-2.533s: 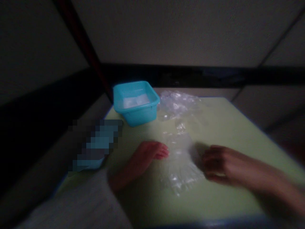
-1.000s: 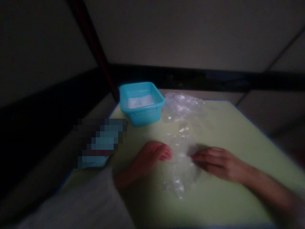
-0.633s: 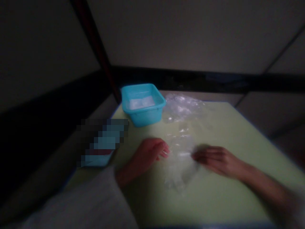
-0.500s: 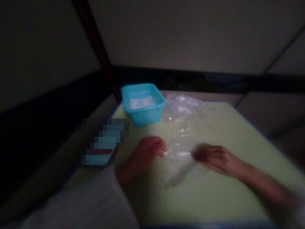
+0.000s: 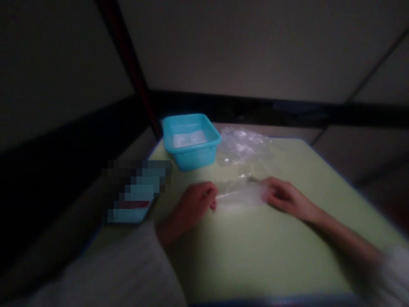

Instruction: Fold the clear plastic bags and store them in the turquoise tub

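A clear plastic bag (image 5: 241,196) is stretched between my two hands, low over the pale green table. My left hand (image 5: 200,198) pinches its left end, fingers curled. At the other end, my right hand (image 5: 283,196) is closed on the bag's right edge; the fingertips are blurred. Just behind lies a heap of clear plastic bags (image 5: 246,145), crumpled and shiny. The turquoise basin (image 5: 194,157) beside the heap has whitish flat packets (image 5: 189,138) inside, too blurred to name exactly.
The pale green table (image 5: 265,256) has a blue edge. A phone-like flat object (image 5: 137,192), its screen pixelated, lies at the table's left edge. Behind the table runs a dark band (image 5: 287,113) below a grey wall.
My right hand has moved up and away from me, and its side of the bag has lifted and folded toward the far side. My left hand has barely shifted.
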The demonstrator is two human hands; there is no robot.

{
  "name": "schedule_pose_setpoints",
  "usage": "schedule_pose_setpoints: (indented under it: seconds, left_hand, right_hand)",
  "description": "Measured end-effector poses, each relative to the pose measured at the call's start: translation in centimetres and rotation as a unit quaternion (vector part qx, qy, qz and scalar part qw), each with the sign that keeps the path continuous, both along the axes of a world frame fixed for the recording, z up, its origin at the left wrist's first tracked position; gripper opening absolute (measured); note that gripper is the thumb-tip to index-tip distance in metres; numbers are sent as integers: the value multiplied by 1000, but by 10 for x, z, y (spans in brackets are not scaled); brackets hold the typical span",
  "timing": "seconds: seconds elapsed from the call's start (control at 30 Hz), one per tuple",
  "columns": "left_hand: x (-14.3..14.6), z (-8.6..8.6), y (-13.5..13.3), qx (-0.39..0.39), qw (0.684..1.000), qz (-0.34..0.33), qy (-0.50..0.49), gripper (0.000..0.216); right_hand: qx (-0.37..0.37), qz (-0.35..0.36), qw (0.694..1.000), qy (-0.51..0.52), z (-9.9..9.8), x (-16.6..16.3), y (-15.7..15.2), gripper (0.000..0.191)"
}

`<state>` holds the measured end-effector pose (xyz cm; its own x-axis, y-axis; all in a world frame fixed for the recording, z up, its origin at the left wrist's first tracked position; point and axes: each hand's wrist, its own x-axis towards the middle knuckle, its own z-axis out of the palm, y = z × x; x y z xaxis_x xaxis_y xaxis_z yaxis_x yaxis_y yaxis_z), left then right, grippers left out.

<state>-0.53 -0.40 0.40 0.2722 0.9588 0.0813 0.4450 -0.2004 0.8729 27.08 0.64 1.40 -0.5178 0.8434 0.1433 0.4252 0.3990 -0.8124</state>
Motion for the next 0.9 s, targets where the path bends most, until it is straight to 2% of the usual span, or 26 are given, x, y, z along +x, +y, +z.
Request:
schedule_pose_setpoints:
  seconds: [0.13,0.33,0.5,0.73,0.9]
  left_hand:
    - [0,-4,2,-19,999,3,-29,23]
    - [1,-10,3,-31,997,6,-72,18]
    - [2,-10,2,-41,995,9,-89,11]
    - [4,-4,0,-70,992,25,-104,13]
    - [4,-4,0,-68,993,26,-93,14]
  right_hand:
    - [-57,-59,995,58,-4,-9,4,39]
    - [-58,-127,988,59,-10,-15,4,42]
    - [-22,-147,989,28,-10,-17,4,41]
    - [61,-161,985,-25,-15,-16,8,38]
    - [87,-154,982,-58,-15,-15,5,33]
